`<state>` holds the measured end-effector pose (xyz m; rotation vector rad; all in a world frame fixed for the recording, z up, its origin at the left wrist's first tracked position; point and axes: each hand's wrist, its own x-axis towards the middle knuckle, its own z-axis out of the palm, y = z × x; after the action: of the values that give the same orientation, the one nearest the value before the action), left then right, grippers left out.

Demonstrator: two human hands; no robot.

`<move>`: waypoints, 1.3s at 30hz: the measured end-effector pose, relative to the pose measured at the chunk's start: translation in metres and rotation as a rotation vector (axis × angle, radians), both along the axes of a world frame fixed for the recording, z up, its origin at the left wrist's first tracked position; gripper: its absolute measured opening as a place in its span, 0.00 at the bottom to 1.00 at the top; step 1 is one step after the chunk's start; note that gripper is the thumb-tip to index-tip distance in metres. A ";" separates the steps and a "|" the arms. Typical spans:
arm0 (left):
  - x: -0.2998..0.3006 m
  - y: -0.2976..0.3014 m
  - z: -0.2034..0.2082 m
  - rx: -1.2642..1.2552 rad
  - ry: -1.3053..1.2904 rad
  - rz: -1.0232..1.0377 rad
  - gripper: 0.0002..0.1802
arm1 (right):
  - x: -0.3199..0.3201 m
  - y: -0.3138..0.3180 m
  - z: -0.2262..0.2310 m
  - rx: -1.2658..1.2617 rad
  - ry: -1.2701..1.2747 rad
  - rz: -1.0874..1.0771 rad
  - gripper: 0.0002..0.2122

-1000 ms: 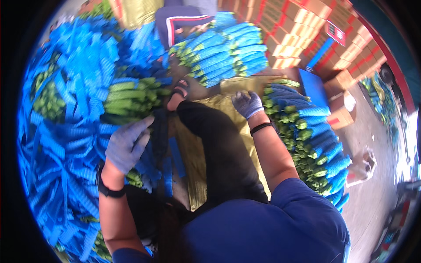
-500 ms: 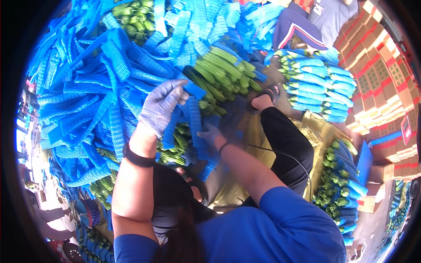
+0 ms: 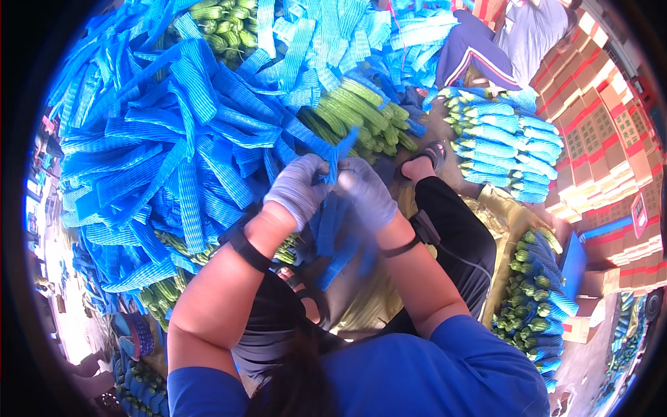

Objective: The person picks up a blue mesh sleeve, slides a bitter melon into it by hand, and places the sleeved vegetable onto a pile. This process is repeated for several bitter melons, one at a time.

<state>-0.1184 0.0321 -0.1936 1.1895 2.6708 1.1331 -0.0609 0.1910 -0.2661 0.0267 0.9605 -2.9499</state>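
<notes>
My left hand (image 3: 297, 189) and my right hand (image 3: 367, 192), both in pale gloves, meet at the centre of the head view and grip one blue foam net sleeve (image 3: 333, 208) between them. The sleeve sticks up above my fingers and hangs down below them. Just beyond my hands lies a bundle of bare green cucumbers (image 3: 361, 115). A large heap of loose blue net sleeves (image 3: 174, 139) spreads to the left of my hands. My black-trousered knee (image 3: 451, 222) sits under my right forearm.
A stack of sleeved cucumbers (image 3: 504, 149) lies at the upper right, another row (image 3: 538, 313) at the right by my leg. Another person (image 3: 500, 42) sits at the top. Cardboard boxes (image 3: 597, 139) line the right side. More cucumbers (image 3: 222, 21) lie at the top left.
My view has swung left toward the sleeve heap. My left hand pulled back from the heap and my right hand came up to meet it, both now holding one sleeve.
</notes>
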 end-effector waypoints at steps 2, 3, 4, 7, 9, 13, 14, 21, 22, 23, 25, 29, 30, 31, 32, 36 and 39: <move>0.001 0.004 0.010 0.118 -0.568 0.040 0.20 | 0.019 0.003 0.015 0.692 0.343 -0.290 0.19; 0.006 0.005 0.015 0.060 -0.521 0.018 0.22 | 0.021 0.004 0.014 0.691 0.302 -0.290 0.17; 0.012 0.007 0.019 0.062 -0.520 0.013 0.22 | 0.023 0.006 0.012 0.695 0.302 -0.293 0.17; 0.031 0.010 0.018 0.004 -0.241 -0.094 0.29 | 0.033 0.006 0.014 0.595 0.143 -0.337 0.14; 0.034 0.011 0.008 0.032 -0.221 -0.082 0.28 | 0.042 0.001 0.029 0.551 0.183 -0.312 0.10; 0.044 0.020 0.002 0.458 -0.853 -0.129 0.23 | 0.041 0.008 0.012 0.705 0.098 -0.310 0.09; 0.040 0.017 -0.001 0.454 -0.852 -0.128 0.23 | 0.039 0.011 0.011 0.632 0.095 -0.283 0.10; 0.041 0.010 -0.003 0.419 -0.926 -0.050 0.12 | 0.047 0.015 0.020 -0.035 0.017 -0.056 0.14; 0.038 0.011 -0.012 0.417 -0.922 -0.058 0.12 | 0.048 0.014 0.023 -0.033 0.023 -0.062 0.14; 0.037 0.012 -0.020 0.336 -0.758 -0.051 0.11 | 0.049 0.009 0.024 0.154 0.025 -0.101 0.14; 0.037 0.015 -0.031 0.184 -0.538 0.009 0.09 | 0.047 0.004 0.020 0.516 0.086 -0.265 0.18; 0.023 0.017 -0.034 0.135 -0.542 0.414 0.08 | 0.045 0.020 0.006 0.629 -0.045 -0.209 0.20; -0.004 -0.006 -0.054 0.138 -0.536 0.425 0.08 | 0.040 0.022 -0.001 0.658 -0.035 -0.206 0.21; -0.042 -0.047 -0.091 0.067 -0.355 0.284 0.08 | 0.034 0.016 -0.003 0.681 -0.011 -0.188 0.22; -0.034 -0.028 -0.064 -0.003 -0.204 0.092 0.10 | 0.033 0.028 -0.016 0.688 -0.030 -0.204 0.22; -0.006 -0.021 0.024 0.939 -1.629 0.452 0.08 | 0.020 0.056 -0.049 0.055 -0.224 0.092 0.22; 0.025 -0.033 0.068 0.594 -1.198 -0.020 0.21 | 0.012 0.067 -0.037 -0.496 0.054 0.230 0.24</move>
<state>-0.0931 -0.0006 -0.1254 0.2707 1.4424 1.8662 -0.0490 0.2583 -0.3030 -0.1670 0.1946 -2.8881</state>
